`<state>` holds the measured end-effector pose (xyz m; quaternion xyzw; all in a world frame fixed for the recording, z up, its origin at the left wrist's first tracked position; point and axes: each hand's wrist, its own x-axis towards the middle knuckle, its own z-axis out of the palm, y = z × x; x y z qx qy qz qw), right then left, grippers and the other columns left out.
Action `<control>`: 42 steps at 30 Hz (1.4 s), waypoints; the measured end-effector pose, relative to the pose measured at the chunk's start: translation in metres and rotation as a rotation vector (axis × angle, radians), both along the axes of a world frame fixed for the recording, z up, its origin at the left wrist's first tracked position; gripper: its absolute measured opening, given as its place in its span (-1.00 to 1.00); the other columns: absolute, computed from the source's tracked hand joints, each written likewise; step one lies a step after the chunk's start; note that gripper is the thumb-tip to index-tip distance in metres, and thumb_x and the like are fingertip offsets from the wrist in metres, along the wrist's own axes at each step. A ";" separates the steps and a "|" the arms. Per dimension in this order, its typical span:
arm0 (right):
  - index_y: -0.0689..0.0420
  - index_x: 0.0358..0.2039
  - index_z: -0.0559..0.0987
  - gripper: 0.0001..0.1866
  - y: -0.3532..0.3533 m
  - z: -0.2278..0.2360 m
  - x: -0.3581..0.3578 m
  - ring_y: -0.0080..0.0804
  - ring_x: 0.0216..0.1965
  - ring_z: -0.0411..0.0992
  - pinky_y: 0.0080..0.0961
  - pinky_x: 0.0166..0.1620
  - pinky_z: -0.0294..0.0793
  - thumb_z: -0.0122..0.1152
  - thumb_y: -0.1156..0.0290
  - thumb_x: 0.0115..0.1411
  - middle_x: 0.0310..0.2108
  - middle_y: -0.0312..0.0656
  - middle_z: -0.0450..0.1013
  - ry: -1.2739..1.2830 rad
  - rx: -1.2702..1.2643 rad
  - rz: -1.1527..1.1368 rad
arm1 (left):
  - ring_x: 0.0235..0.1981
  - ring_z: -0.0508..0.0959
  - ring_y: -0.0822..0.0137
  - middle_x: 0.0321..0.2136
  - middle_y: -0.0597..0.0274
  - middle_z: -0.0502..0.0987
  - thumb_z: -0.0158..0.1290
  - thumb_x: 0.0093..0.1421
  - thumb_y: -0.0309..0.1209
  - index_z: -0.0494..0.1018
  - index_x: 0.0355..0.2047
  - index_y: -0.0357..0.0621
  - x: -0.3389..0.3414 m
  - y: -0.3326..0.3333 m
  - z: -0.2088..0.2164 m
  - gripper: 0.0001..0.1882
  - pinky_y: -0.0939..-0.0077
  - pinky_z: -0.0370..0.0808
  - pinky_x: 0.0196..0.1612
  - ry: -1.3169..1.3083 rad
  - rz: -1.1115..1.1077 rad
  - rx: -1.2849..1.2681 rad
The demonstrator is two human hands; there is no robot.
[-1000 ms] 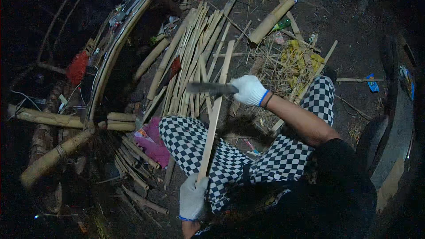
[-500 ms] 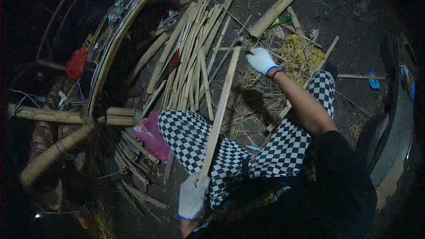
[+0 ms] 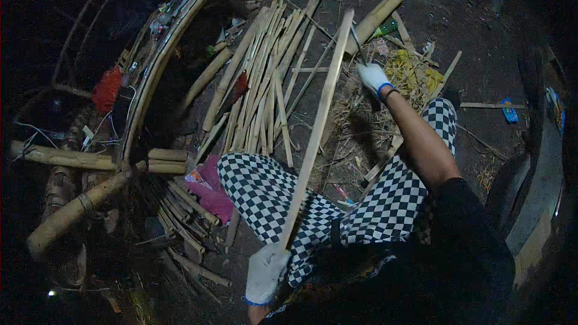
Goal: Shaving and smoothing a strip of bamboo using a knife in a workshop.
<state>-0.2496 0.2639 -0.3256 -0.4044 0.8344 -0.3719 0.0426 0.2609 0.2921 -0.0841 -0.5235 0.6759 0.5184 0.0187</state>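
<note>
My left hand (image 3: 267,274), in a white glove with a blue cuff, is closed round the near end of a long, pale bamboo strip (image 3: 318,123). The strip slants up and away across my lap, its far end raised beside a thick bamboo pole. Closed as well, my gloved right hand (image 3: 372,78) grips a knife (image 3: 356,37). Its thin grey blade points away from me, close to the strip's right edge near the far end. The glove hides the knife's handle.
Split bamboo strips (image 3: 256,87) lie piled left of centre. The thick bamboo pole (image 3: 374,22) rests on the ground beyond my right hand. Shavings (image 3: 361,120) cover the ground between my legs. A bamboo frame (image 3: 159,66) rises at left, with a pink sack (image 3: 215,189) beside my knee.
The strip's far end has swung up and to the right, reaching farther away. My right hand with the knife has shifted slightly right; my left hand keeps its hold.
</note>
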 end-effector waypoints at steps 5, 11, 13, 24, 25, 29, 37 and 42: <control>0.27 -0.54 0.46 -0.51 -0.011 0.034 0.045 -0.37 -0.58 0.38 -0.26 -0.40 0.41 -0.01 0.04 0.23 -0.64 -0.19 0.35 -0.667 -0.330 -0.256 | -0.73 0.29 0.56 -0.74 0.41 0.33 0.03 0.20 -0.21 0.50 -0.45 -0.28 -0.005 -0.009 -0.013 -0.67 0.60 0.20 -0.64 -0.007 0.124 -0.026; 0.21 -0.37 0.48 -0.78 0.010 0.083 0.097 0.14 -0.37 0.44 -0.14 -0.27 0.42 0.00 0.36 0.02 -0.45 0.16 0.44 0.033 -0.249 0.053 | -0.68 0.39 0.45 -0.73 0.29 0.34 -0.05 0.26 -0.17 0.48 -0.44 -0.28 -0.005 -0.024 -0.027 -0.62 0.48 0.29 -0.58 -0.093 -0.024 -0.038; 0.19 -0.35 0.48 -0.76 0.010 0.099 0.116 0.15 -0.34 0.45 -0.11 -0.26 0.44 0.02 0.36 -0.03 -0.44 0.16 0.46 -0.071 -0.090 0.135 | -0.66 0.40 0.37 -0.71 0.24 0.36 -0.09 0.28 -0.21 0.46 -0.41 -0.26 0.011 -0.038 -0.053 -0.67 0.42 0.31 -0.55 0.047 -0.400 -0.504; 0.16 -0.44 0.54 -0.74 -0.008 0.092 0.097 0.11 -0.33 0.48 -0.08 -0.22 0.49 0.02 0.26 -0.03 -0.42 0.11 0.50 -0.022 -0.025 0.050 | -0.57 0.47 -0.02 -0.64 0.00 0.39 -0.26 0.33 -0.30 0.34 -0.34 -0.25 0.022 -0.016 -0.040 -0.72 0.20 0.32 -0.50 -0.103 -0.586 -0.436; 0.16 -0.42 0.55 -0.73 -0.004 0.094 0.093 0.10 -0.32 0.48 -0.07 -0.20 0.48 0.03 0.24 -0.04 -0.42 0.11 0.50 -0.025 -0.012 0.044 | -0.57 0.47 -0.02 -0.64 0.00 0.39 -0.26 0.33 -0.30 0.34 -0.34 -0.25 0.021 -0.017 -0.040 -0.72 0.20 0.32 -0.50 -0.095 -0.592 -0.431; 0.18 -0.34 0.53 -0.72 0.004 0.116 0.131 0.10 -0.30 0.48 -0.11 -0.15 0.47 0.01 0.34 -0.06 -0.42 0.13 0.48 0.031 0.186 0.278 | -0.50 0.48 -0.15 -0.57 -0.07 0.43 -0.17 0.19 -0.49 0.34 -0.28 -0.30 0.011 -0.020 -0.037 -0.85 0.12 0.38 -0.45 -0.194 -0.595 -0.435; 0.25 -0.41 0.54 -0.67 -0.003 0.088 0.072 0.15 -0.28 0.46 -0.09 -0.12 0.46 -0.02 0.22 0.05 -0.38 0.16 0.49 -0.066 0.162 0.030 | -0.41 0.52 -0.15 -0.51 -0.14 0.45 -0.14 0.10 -0.59 0.32 -0.12 -0.38 0.023 -0.012 -0.028 -0.69 0.03 0.42 -0.37 -0.184 -0.846 -0.619; 0.22 -0.37 0.54 -0.65 -0.009 0.068 0.078 0.12 -0.22 0.46 -0.09 -0.08 0.44 0.00 0.18 0.03 -0.33 0.16 0.49 0.055 0.005 0.068 | -0.42 0.53 -0.10 -0.50 -0.13 0.47 -0.11 0.12 -0.55 0.35 -0.27 -0.34 0.018 -0.010 -0.024 -0.83 0.05 0.42 -0.37 -0.239 -0.683 -0.414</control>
